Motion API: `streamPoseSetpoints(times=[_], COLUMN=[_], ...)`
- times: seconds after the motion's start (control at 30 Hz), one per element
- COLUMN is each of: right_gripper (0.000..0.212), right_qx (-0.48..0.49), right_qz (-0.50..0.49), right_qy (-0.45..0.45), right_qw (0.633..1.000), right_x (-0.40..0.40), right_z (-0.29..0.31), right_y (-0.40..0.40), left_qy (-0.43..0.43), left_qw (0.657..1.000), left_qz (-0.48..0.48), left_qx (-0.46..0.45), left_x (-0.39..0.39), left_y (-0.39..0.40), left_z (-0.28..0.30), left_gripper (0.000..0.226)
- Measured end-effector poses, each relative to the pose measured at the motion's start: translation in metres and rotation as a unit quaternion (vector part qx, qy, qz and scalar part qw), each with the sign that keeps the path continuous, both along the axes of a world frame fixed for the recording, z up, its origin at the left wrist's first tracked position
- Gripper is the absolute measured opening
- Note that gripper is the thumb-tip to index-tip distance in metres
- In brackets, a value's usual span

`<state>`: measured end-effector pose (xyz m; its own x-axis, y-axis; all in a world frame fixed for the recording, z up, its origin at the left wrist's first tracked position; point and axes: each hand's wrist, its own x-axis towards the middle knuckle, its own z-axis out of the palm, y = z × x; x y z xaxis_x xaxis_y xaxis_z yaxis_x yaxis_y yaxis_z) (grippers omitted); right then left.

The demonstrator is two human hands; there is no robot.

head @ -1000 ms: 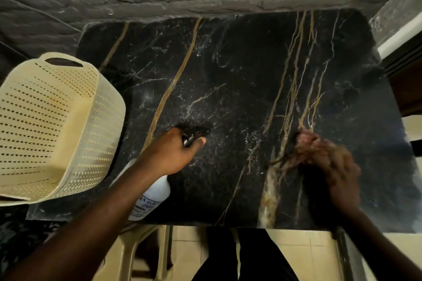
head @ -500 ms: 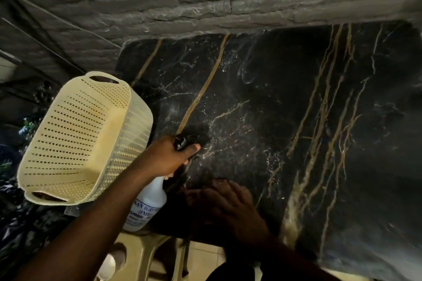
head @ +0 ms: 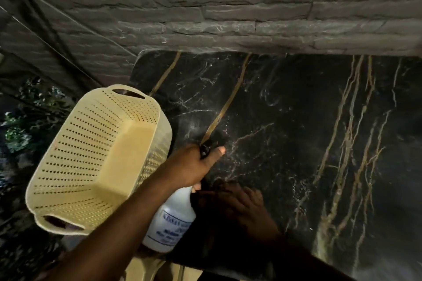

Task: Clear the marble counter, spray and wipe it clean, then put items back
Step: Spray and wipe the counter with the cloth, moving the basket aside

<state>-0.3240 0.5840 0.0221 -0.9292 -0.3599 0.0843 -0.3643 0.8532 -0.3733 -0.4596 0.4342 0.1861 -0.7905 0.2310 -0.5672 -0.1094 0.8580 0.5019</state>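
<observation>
The black marble counter (head: pixel 296 109) with gold veins fills the right and middle, and fine spray droplets show on it near its left side. My left hand (head: pixel 189 166) grips a white spray bottle (head: pixel 171 219) by its black trigger head, nozzle aimed at the counter. My right hand (head: pixel 242 203) lies low in shadow on the counter's near left part, fingers spread and pressing down on what looks like a dark cloth (head: pixel 205 196). The cloth is hard to make out against the marble.
A cream perforated plastic basket (head: pixel 91 155) stands at the counter's left edge, beside my left forearm. A grey stone-brick wall (head: pixel 205 7) runs along the back. Dark foliage (head: pixel 22 132) lies to the far left. A beige plastic chair (head: pixel 153 267) shows below the near edge.
My right hand has swept from the counter's right side over to the near left, close to the bottle. My view has turned left. The left hand keeps the bottle.
</observation>
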Motion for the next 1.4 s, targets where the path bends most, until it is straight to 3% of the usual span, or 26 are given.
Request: streamPoseSetpoints(times=[0.1, 0.17, 0.23, 0.27, 0.33, 0.43, 0.53, 0.63, 0.7, 0.77, 0.87, 0.97, 1.03, 1.1, 1.17, 1.27, 1.33, 1.4], right_gripper=[0.055, 0.055, 0.047, 0.049, 0.051, 0.042, 0.051, 0.053, 0.052, 0.053, 0.046, 0.045, 0.051, 0.046, 0.049, 0.047, 0.042, 0.042], right_qx=[0.045, 0.033, 0.003, -0.006, -0.002, -0.001, 0.014, -0.003, -0.047, -0.047, -0.022, 0.013, 0.01, -0.005, -0.039, -0.026, -0.009, 0.018], right_qz=[-0.086, -0.23, -0.279, -0.261, -0.125, 0.004, -0.135, -0.299, -0.275, -0.14, 0.01, -0.109, -0.243, -0.315, -0.255, -0.036, -0.031, -0.123], right_qy=[0.035, 0.029, 0.031, 0.021, -0.033, 0.004, 0.052, 0.021, -0.039, -0.064, 0.002, 0.066, 0.01, -0.009, 0.021, 0.036, 0.066, 0.093], right_qw=[0.995, 0.972, 0.96, 0.965, 0.992, 1.0, 0.989, 0.954, 0.96, 0.987, 1.0, 0.992, 0.97, 0.949, 0.966, 0.998, 0.997, 0.988], right_x=[-0.042, -0.09, -0.109, -0.101, -0.06, -0.036, -0.095, -0.156, -0.153, -0.114, -0.082, -0.131, -0.187, -0.213, -0.195, -0.139, -0.15, -0.193], right_z=[0.003, 0.021, 0.03, 0.026, 0.007, 0.004, 0.021, 0.027, 0.021, 0.013, 0.008, 0.014, 0.023, 0.025, 0.021, 0.01, 0.007, 0.009], right_y=[0.035, 0.005, -0.047, -0.068, -0.082, -0.016, 0.039, 0.001, -0.042, -0.054, 0.01, 0.076, 0.074, 0.029, -0.016, 0.007, 0.06, 0.092], left_qy=[0.035, -0.022, -0.042, -0.037, -0.017, -0.062, -0.108, -0.112, -0.111, -0.114, -0.126, -0.12, -0.128, -0.131, -0.137, -0.146, -0.143, -0.136], left_qw=[0.999, 0.998, 0.997, 0.997, 0.996, 0.989, 0.985, 0.983, 0.983, 0.984, 0.982, 0.983, 0.982, 0.98, 0.977, 0.98, 0.981, 0.981], left_qz=[0.03, 0.035, 0.036, 0.045, 0.059, 0.08, 0.08, 0.091, 0.1, 0.097, 0.091, 0.093, 0.097, 0.113, 0.133, 0.115, 0.111, 0.12], left_qx=[0.025, 0.044, 0.045, 0.047, 0.061, 0.107, 0.111, 0.112, 0.109, 0.1, 0.105, 0.107, 0.1, 0.096, 0.096, 0.069, 0.072, 0.07], left_x=[-0.002, -0.001, -0.004, -0.007, -0.018, -0.034, -0.039, -0.045, -0.054, -0.062, -0.077, -0.09, -0.096, -0.1, -0.104, -0.121, -0.132, -0.139], left_y=[-0.012, -0.018, -0.018, -0.018, -0.018, -0.015, -0.009, 0.002, 0.011, 0.019, 0.028, 0.031, 0.032, 0.037, 0.042, 0.05, 0.053, 0.054], left_z=[-0.005, -0.006, -0.007, -0.007, -0.008, -0.007, -0.009, -0.01, -0.006, -0.002, 0.004, 0.007, 0.006, 0.004, 0.005, 0.007, 0.009, 0.01], left_gripper=[0.053, 0.054, 0.053, 0.052, 0.052, 0.044, 0.039, 0.04, 0.043, 0.046, 0.044, 0.049, 0.05, 0.047, 0.047, 0.05, 0.05, 0.053])
